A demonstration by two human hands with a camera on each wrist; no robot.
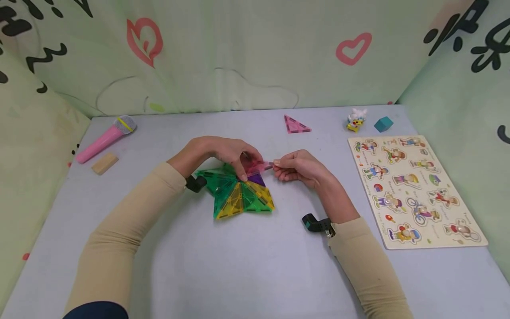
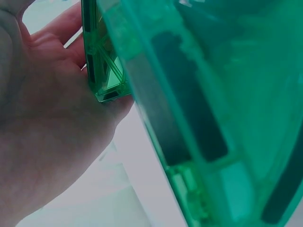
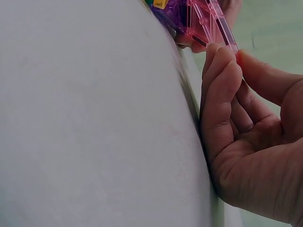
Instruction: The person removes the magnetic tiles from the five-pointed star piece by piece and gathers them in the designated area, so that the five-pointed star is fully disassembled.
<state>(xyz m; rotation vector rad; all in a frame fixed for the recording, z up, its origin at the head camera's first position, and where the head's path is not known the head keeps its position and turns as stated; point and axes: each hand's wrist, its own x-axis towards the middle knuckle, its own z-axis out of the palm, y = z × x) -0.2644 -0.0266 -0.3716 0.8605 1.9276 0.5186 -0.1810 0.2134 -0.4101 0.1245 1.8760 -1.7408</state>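
A build of see-through magnetic tiles (image 1: 243, 197) in green, yellow, purple and pink stands mid-table. From above, my left hand (image 1: 233, 153) holds its far side, thumb in front near the purple tile and fingers behind the pink. Large green tiles (image 2: 222, 94) fill much of the left wrist view and partly hide that hand's fingers. On the build's right, my right hand (image 1: 300, 167) pinches the corner of a pink triangular tile (image 3: 220, 23) between thumb and fingertips. This tile points out sideways from the build, beside the purple tile (image 1: 256, 179).
A loose pink triangular tile (image 1: 296, 125) lies behind the hands. At the right are a picture puzzle board (image 1: 416, 192), a small figurine (image 1: 356, 119) and a teal block (image 1: 384, 124). A pink toy microphone (image 1: 105, 139) and a wooden block (image 1: 105, 163) lie at the left.
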